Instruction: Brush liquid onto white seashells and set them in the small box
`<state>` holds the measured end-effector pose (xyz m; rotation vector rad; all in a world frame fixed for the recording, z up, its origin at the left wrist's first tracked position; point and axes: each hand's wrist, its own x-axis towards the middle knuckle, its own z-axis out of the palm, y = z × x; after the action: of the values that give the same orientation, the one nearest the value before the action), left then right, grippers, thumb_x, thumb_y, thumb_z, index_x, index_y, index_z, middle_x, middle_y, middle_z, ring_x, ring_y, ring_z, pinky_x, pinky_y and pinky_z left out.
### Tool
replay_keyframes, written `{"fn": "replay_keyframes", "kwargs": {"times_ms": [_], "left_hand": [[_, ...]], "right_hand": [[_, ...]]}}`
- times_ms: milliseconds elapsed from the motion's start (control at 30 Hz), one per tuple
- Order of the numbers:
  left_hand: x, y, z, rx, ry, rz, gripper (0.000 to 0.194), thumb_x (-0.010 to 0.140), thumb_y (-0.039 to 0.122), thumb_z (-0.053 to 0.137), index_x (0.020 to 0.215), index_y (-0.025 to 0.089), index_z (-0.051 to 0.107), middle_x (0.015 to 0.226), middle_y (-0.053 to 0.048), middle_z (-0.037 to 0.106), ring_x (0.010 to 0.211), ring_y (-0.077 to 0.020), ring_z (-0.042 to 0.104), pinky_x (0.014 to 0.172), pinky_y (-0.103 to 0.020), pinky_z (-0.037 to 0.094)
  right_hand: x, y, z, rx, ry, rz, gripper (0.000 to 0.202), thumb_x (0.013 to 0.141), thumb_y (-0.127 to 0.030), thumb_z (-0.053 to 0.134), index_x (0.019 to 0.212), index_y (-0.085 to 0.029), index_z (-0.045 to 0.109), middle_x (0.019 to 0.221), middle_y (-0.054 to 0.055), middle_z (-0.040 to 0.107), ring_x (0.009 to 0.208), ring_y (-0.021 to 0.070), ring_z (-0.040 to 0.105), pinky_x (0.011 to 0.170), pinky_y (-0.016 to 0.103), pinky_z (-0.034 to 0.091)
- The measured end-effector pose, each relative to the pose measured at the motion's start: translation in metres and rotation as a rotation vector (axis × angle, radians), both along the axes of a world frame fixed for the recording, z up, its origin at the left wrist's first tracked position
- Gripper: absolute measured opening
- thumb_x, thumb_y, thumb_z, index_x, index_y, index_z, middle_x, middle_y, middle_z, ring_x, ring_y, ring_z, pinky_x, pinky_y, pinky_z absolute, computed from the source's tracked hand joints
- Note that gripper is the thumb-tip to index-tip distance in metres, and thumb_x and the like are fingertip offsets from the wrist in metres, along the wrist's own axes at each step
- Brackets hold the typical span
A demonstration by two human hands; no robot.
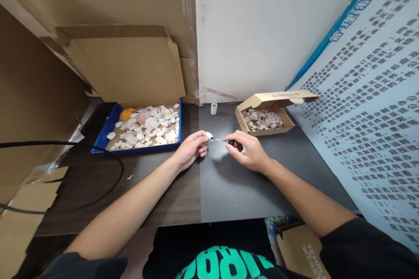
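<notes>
1. Fingers (202,138) of the left hand (190,150) are closed in a pinch on a small white shell (209,134), held just above the dark table (229,187) near the middle of the view.
2. Fingers of the right hand (250,154) are closed around a small brush with a black cap (231,142); its thin tip points toward 9 o'clock and meets the shell. What the tip carries is too small to tell.
3. The two hands lie close together, the shell between them, the left at 9 o'clock of it and the right at 3 o'clock.
4. A black cable (81,146) loops over the table at 9 o'clock of the left hand, well apart from it.
5. At 11 o'clock of the hands, a blue-edged tray (108,128) lined with cardboard holds many loose shells, mostly white, with one orange shell (126,114) at its far left corner.
6. At 12 o'clock, a small clear bottle (214,108) stands upright near the wall.
7. At 1 o'clock, a small cardboard box (284,130) with its lid raised holds more shells, several with brown markings.
8. At 3 o'clock, a printed board (369,109) with blue trim leans along the table's right edge.
9. Farthest, a large open cardboard flap (127,65) stands behind the tray.
</notes>
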<state>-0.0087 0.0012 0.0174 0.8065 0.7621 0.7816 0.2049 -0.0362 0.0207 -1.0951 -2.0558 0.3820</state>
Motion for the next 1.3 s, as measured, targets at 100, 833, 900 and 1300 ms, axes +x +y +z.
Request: {"fn": "replay_keyframes", "kwargs": {"times_ms": [100, 833, 900, 1300], "left_hand": [[-0.001, 0.0006, -0.0002, 0.002, 0.0, -0.008, 0.025, 0.075, 0.024, 0.073, 0.073, 0.017, 0.049, 0.057, 0.007, 0.037, 0.046, -0.0042, 0.033, 0.045, -0.017, 0.03], [-0.0013, 0.0003, 0.0006, 0.008, 0.001, -0.016, 0.027, 0.074, 0.025, 0.074, 0.071, 0.017, 0.049, 0.057, 0.007, 0.036, 0.046, -0.0041, 0.033, 0.045, -0.017, 0.03], [-0.0011, 0.0005, 0.0005, 0.007, 0.0, -0.016, 0.027, 0.074, 0.025, 0.074, 0.071, 0.017, 0.049, 0.057, 0.007, 0.036, 0.046, -0.0042, 0.033, 0.045, -0.017, 0.03], [-0.0017, 0.0002, -0.001, 0.014, 0.003, -0.016, 0.026, 0.075, 0.025, 0.073, 0.071, 0.017, 0.049, 0.056, 0.007, 0.036, 0.046, -0.0045, 0.033, 0.046, -0.017, 0.031]], "right_hand": [[-0.0006, -0.0001, -0.0003, -0.014, -0.038, -0.03, 0.014, 0.092, -0.024, 0.057, 0.1, -0.019, 0.067, 0.074, 0.001, 0.057, 0.061, 0.0131, 0.05, 0.061, 0.027, 0.043], [-0.0017, -0.0008, 0.0, -0.026, -0.007, -0.012, 0.017, 0.096, -0.026, 0.054, 0.107, -0.021, 0.065, 0.08, 0.002, 0.058, 0.062, 0.0134, 0.051, 0.063, 0.027, 0.045], [-0.002, -0.0012, 0.0002, -0.02, -0.011, 0.02, 0.017, 0.096, -0.026, 0.054, 0.109, -0.021, 0.064, 0.082, 0.003, 0.059, 0.062, 0.0134, 0.051, 0.064, 0.028, 0.045], [-0.0022, -0.0028, 0.0031, -0.032, -0.029, -0.023, 0.012, 0.094, -0.025, 0.056, 0.099, -0.02, 0.065, 0.079, 0.002, 0.06, 0.06, 0.0127, 0.051, 0.062, 0.027, 0.044]]}}
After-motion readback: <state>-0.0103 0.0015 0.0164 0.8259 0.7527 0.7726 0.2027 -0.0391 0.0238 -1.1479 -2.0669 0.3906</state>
